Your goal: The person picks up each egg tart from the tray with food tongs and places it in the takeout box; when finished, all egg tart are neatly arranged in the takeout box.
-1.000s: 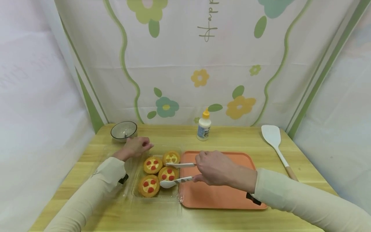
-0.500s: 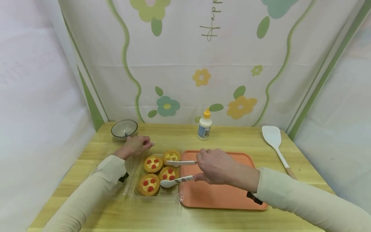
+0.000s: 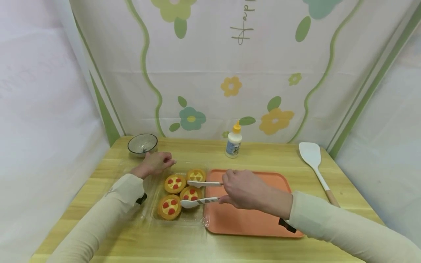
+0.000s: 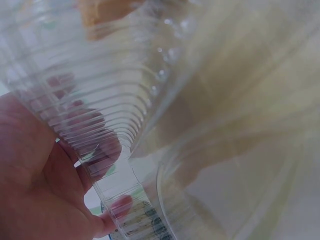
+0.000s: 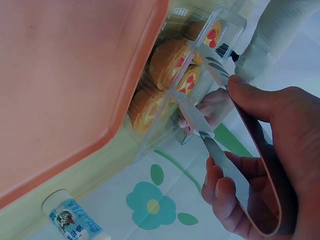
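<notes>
My right hand [image 3: 245,190] grips a pair of tongs [image 5: 270,185] with white tips. The tips stand apart, with the near-right tart [image 3: 190,195] between them; whether they touch it I cannot tell. Several small round tarts [image 3: 169,206] sit in a clear plastic container [image 3: 194,220], most topped with red pieces. My left hand [image 3: 155,163] is at the container's back-left edge with its fingers curled. In the left wrist view, its fingers [image 4: 100,145] show through the ribbed clear plastic, which they appear to hold.
Right of the container lies an orange tray [image 3: 253,223]. A grey bowl [image 3: 143,144] stands behind my left hand, and a glue-style bottle [image 3: 234,143] with a yellow cap stands at the back. A white spatula [image 3: 310,155] lies at the right.
The head view has shifted slightly. Both hands stay almost in place, and the tong tips remain spread around the same tart.
</notes>
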Available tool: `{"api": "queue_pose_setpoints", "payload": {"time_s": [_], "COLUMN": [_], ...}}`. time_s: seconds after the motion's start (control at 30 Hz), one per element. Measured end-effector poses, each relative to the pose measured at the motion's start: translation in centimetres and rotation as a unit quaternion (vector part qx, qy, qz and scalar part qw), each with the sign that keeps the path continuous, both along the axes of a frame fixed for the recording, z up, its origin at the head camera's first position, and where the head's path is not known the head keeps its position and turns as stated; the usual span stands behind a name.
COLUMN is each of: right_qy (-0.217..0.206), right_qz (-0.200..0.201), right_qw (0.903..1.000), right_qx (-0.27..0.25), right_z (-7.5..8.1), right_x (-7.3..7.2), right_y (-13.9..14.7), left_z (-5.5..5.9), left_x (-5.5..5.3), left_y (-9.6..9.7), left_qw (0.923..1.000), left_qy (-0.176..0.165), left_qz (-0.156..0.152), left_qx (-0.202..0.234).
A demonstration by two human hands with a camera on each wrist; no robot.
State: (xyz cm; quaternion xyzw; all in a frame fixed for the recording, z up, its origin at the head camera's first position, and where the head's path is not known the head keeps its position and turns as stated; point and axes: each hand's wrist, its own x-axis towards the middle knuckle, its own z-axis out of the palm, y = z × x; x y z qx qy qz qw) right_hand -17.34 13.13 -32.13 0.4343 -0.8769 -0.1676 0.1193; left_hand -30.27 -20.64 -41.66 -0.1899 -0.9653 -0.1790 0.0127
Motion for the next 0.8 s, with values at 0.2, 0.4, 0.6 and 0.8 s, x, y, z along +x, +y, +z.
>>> {"api": "queue_pose_setpoints", "payload": {"time_s": [0.2,0.4,0.6,0.8], "right_qy": [-0.044,-0.093,-0.082,-0.104], "right_qz": [-0.032,-0.115,-0.205,-0.286], "right_qw": [0.9978,0.9788,0.9429,0.9051], "right_qx": [-0.037,-0.141,-0.25,-0.297], "right_z": [0.4,0.7,-0.4,-2.0], "right_x": [0.0,-0.3,-0.3,0.4], "right_y": [0.6,3.2,8.1,13.5], "left_z": [-0.2,0.1,0.0,-0.2], "left_x": [-0.3,-0.5,-0.4,-0.5], "left_y": [0.2,0.5,0.2,-0.2], "left_qw": [1.0,0.9997,0.9998,0.9997], "left_qy": [-0.002,-0.005,-0.001,0.006], "left_qz": [0.0,-0.006,-0.011,-0.012], "left_qx": [-0.001,-0.023,-0.018,-0.018]}}
